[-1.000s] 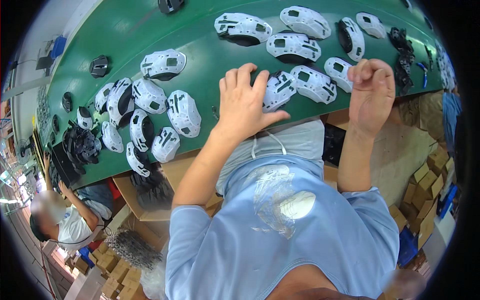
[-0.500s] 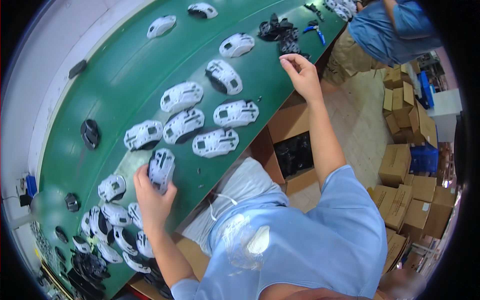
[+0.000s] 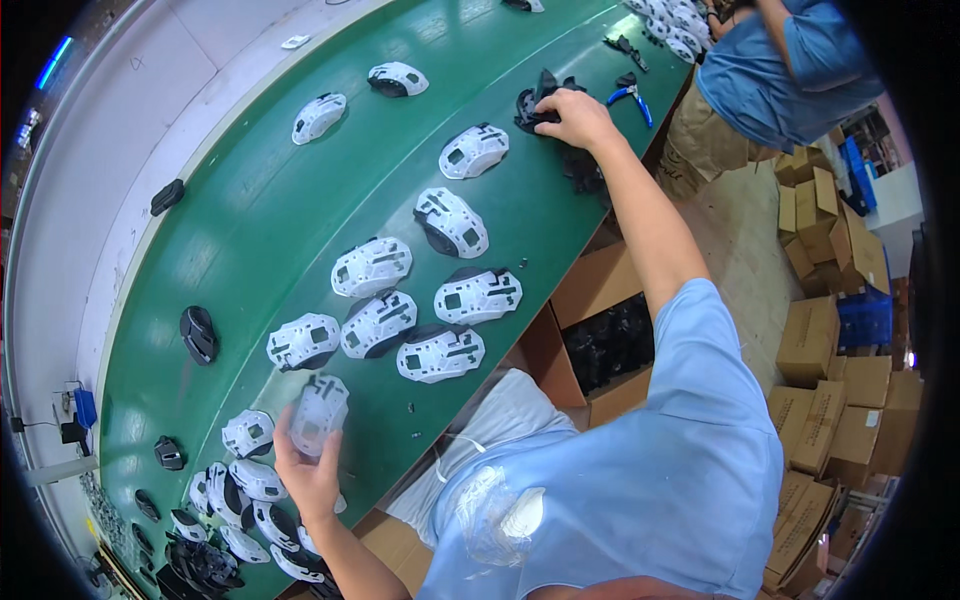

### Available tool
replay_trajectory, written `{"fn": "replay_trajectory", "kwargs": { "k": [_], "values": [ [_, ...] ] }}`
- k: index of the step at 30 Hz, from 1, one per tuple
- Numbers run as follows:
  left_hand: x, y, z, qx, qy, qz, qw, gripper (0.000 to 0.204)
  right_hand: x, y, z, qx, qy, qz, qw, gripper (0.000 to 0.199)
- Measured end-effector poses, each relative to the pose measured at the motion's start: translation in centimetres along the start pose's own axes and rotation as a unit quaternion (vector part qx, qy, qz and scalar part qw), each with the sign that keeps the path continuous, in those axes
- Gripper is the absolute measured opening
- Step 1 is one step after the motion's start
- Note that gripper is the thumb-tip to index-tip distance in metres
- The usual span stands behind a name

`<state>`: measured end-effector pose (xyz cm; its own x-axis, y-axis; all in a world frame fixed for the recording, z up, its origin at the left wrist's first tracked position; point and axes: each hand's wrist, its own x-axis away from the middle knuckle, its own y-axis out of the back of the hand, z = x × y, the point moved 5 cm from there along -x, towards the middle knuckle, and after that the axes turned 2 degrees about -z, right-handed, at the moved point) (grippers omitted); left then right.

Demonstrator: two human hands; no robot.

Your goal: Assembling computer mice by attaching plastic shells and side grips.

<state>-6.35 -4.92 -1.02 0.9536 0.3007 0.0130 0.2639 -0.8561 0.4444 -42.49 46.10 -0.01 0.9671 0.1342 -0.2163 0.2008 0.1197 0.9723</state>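
Observation:
My left hand (image 3: 308, 485) grips a white mouse shell (image 3: 320, 412) by its sides, just above the green table. The shell is slightly blurred, with dark slots showing in its face. Far off to the right, my right hand (image 3: 582, 120) reaches into a heap of black plastic parts. Its thumb and fingers close around a black plastic part (image 3: 526, 106), partly hidden by the hand. More black parts (image 3: 582, 173) lie below that wrist. Several white mouse shells with black sides, such as one white shell (image 3: 378, 322), rest between my hands.
Blue-handled pliers (image 3: 632, 100) lie beyond my right hand. More shells (image 3: 255, 480) crowd the near left, beside a black heap (image 3: 200, 562). An open carton (image 3: 600, 285) with black parts stands below the table edge. A co-worker (image 3: 760, 80) stands at far right; cartons (image 3: 810, 335) are stacked behind.
My right hand has moved left from the table edge into the black parts and closed there. The left hand still holds the mouse shell. The whole view has shifted, with the table lower.

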Motion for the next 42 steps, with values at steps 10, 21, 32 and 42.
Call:
{"fn": "replay_trajectory", "kwargs": {
  "k": [10,21,32,42],
  "values": [
    [0.1,0.7,-1.2,0.074,0.061,0.099,0.99,0.079,0.1,2.9,0.4,-0.071,0.019,-0.178,0.981,0.02],
    [-1.9,1.9,-0.8,0.008,0.013,0.035,0.999,0.057,11.5,7.3,19.9,-0.744,0.154,0.006,0.65,0.033],
    [2.5,-1.6,1.6,0.362,-0.073,-0.098,0.924,0.047,26.6,2.7,40.4,-0.854,-0.041,0.228,0.466,0.033],
    [3.6,-1.9,3.7,0.519,-0.005,-0.123,0.846,0.04,27.5,5.3,41.9,-0.812,0.045,0.25,0.526,0.029]
  ]
}}
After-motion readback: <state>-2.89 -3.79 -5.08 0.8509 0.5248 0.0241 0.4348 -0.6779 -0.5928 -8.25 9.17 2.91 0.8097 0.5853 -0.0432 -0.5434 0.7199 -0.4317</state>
